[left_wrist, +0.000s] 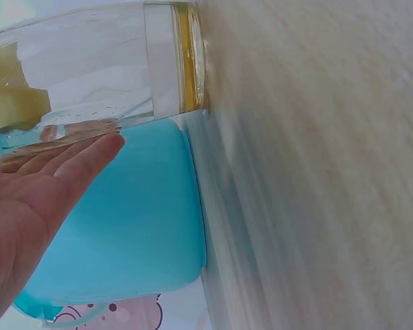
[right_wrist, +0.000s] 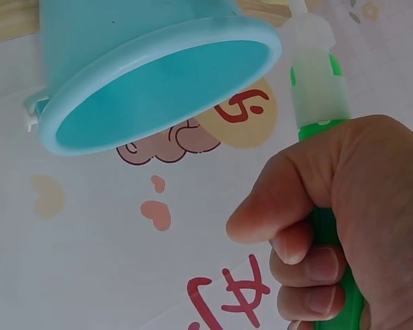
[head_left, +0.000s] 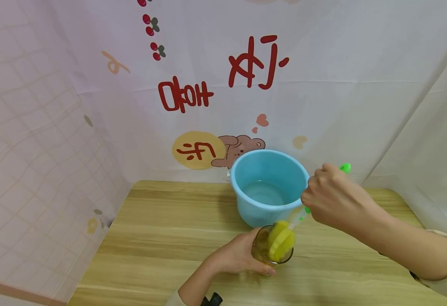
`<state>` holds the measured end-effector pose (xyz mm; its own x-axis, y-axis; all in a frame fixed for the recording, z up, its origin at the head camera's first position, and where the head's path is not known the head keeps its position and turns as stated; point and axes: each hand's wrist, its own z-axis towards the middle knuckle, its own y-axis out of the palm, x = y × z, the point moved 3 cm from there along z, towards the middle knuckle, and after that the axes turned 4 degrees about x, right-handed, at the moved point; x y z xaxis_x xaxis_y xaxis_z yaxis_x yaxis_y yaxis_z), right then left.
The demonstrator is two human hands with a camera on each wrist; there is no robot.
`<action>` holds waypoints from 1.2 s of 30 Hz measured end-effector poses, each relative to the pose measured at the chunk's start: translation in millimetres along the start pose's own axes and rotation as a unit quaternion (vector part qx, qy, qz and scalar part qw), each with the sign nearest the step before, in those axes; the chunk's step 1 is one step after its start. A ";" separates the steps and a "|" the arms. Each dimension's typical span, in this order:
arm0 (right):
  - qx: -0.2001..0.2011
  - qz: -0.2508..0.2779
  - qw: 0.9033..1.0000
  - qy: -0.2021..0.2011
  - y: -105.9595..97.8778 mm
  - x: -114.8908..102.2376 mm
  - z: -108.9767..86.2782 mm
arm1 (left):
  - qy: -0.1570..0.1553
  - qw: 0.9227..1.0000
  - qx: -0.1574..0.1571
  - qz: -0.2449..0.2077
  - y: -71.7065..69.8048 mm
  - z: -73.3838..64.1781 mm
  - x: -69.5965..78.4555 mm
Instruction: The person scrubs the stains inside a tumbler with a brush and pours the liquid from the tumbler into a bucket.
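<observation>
"Two grips to read. Right hand (head_left: 332, 197): clenched round the green handle (head_left: 346, 168) of a sponge brush (right_wrist: 323, 227). Left hand (head_left: 236, 255): has a glass (head_left: 261, 250) between thumb and fingers. Which way is the glass from the brush grip?"

"Below the fist, to its left. Left hand's the nearer one, right on the wall of the glass."

"Axes?"

"Glass near upright, mouth up. Base at or just off the table (head_left: 162, 238), can't tell if it touches. Brush slants: top end pokes out past the fist, low end runs down-left to the yellow sponge head (head_left: 282, 242)."

"Sponge in or out?"

"Partly in. Shows through the wall near the mouth, well up from the base. My read: brush line vs glass axis decides it. Steeper goes deeper."

"Bucket (head_left: 252, 214)?"

"Blue, left of the right fist, just beyond the glass. Neither hand grips it."
</observation>
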<state>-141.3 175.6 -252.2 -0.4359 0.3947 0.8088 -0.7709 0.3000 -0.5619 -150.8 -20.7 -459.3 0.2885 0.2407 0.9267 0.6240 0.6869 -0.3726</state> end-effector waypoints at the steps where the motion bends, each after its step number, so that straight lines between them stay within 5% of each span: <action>1: 0.000 0.002 1.000 0.002 -0.3 0.8 -2.1 | 0.001 1.000 0.000 -0.001 0.0 0.1 0.3; 14: 0.019 0.054 0.998 0.009 -11.2 2.0 -19.3 | 0.011 1.000 -0.001 -0.014 0.6 -0.9 1.0; 36: 0.060 0.041 0.997 0.010 -34.0 0.4 -3.2 | 0.014 1.000 -0.005 -0.014 0.7 0.4 1.1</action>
<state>-113.8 168.3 -233.3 -0.4922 0.4308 0.7564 -0.7834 0.1597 -0.6007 -150.4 -19.7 -458.5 0.2901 0.2020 0.9354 0.6389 0.6869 -0.3465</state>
